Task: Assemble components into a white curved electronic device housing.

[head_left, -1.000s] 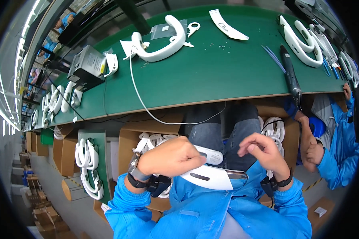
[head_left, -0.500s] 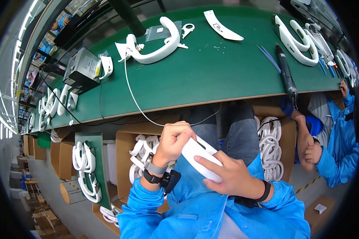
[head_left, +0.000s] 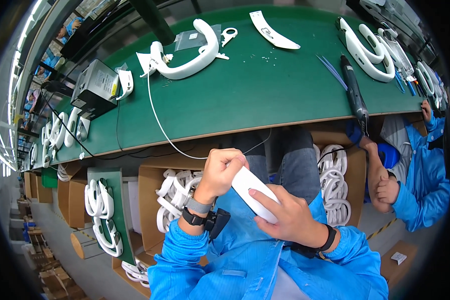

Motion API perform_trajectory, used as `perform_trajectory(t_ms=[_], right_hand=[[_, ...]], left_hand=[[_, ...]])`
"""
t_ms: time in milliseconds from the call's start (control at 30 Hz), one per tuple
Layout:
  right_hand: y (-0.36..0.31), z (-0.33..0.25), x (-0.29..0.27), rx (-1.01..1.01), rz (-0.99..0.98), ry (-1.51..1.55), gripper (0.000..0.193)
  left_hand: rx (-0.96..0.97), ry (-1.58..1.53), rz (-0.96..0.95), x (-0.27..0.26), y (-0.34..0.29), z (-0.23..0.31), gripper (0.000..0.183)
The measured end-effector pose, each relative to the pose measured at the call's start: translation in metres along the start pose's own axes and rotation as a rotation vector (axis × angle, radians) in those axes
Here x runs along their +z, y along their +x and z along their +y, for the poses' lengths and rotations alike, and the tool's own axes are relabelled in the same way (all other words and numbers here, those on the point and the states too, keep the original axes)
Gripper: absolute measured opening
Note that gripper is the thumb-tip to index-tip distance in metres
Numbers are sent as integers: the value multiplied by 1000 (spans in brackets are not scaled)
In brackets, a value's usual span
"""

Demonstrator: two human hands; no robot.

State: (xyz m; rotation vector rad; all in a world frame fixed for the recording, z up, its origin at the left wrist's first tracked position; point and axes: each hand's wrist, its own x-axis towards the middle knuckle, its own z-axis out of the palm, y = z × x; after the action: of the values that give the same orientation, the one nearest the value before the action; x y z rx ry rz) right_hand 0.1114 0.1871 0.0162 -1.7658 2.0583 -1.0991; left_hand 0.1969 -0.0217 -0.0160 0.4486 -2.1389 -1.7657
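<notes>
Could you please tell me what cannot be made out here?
Head view:
White part: underside hidden by its top and the right hand.
Left hand: anything inside hidden by its closed fist.
Co-worker: partly cut off by the right rim.
Grey box: label print too small.

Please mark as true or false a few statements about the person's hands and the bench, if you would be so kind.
1. The right hand holds a white casing, with the left hand at its upper end. True.
2. A dark handheld tool lies on the green bench. True.
3. The right wrist is bare. False: a black band is around it.
4. The white casing lies on the bench. False: it is held off the bench.
5. A white cable hangs over the bench's near edge. True.
</notes>
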Motion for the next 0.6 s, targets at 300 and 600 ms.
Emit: perform_trajectory(t_ms=[300, 600], right_hand=[[5, 7, -1, 16, 28, 96, 65], [9, 10, -6, 52, 30, 173, 63]], left_hand=[[-67, 5, 16, 2, 4, -1, 32], [-107, -12, 7, 4, 10, 0, 33]])
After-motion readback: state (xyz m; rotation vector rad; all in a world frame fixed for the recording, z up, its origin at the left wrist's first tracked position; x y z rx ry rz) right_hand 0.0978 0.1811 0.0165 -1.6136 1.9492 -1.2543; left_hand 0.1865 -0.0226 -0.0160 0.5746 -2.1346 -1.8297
